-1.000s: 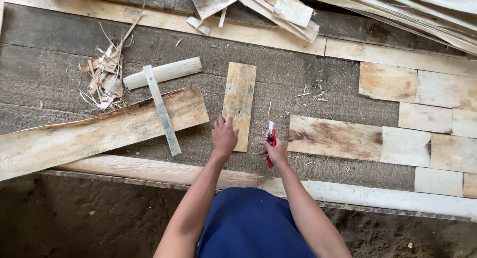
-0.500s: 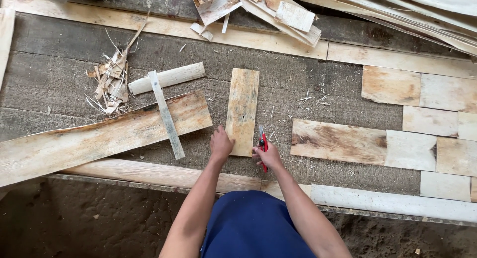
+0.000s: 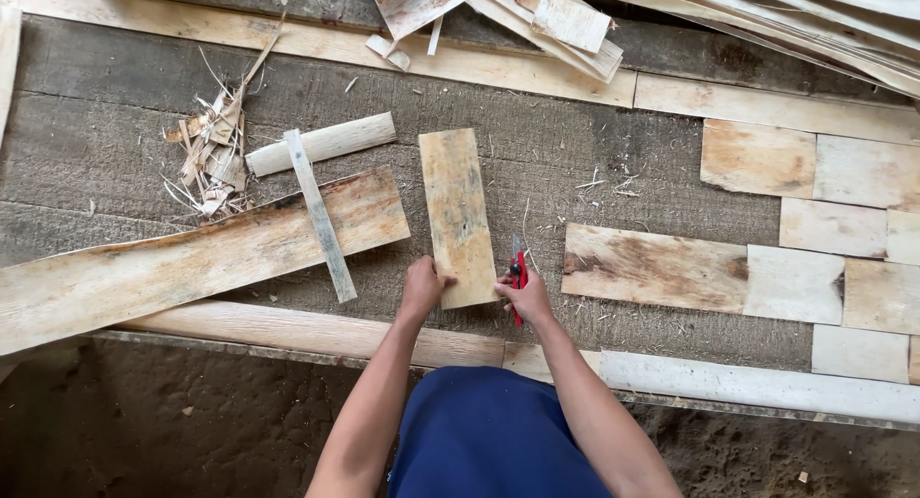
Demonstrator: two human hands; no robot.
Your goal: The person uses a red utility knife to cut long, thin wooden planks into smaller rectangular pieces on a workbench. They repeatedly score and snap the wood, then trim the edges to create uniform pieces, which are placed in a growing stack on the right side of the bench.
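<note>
A short upright strip of thin wood veneer [image 3: 457,210] lies on the grey board surface in the middle of the head view. My left hand [image 3: 423,285] presses on its lower left corner. My right hand [image 3: 523,297] rests at its lower right edge and grips a red utility knife [image 3: 518,268], blade pointing away from me along the strip's right side.
A long veneer plank [image 3: 182,263] lies at the left with a metal ruler [image 3: 319,213] and a round wooden stick [image 3: 321,143] across it. Shavings [image 3: 213,153] sit at the far left. Veneer pieces [image 3: 652,266] are laid at the right, scraps [image 3: 498,9] at the top.
Both hands have shifted slightly left and closer to the veneer strip's lower end. The knife now lies against its right edge.
</note>
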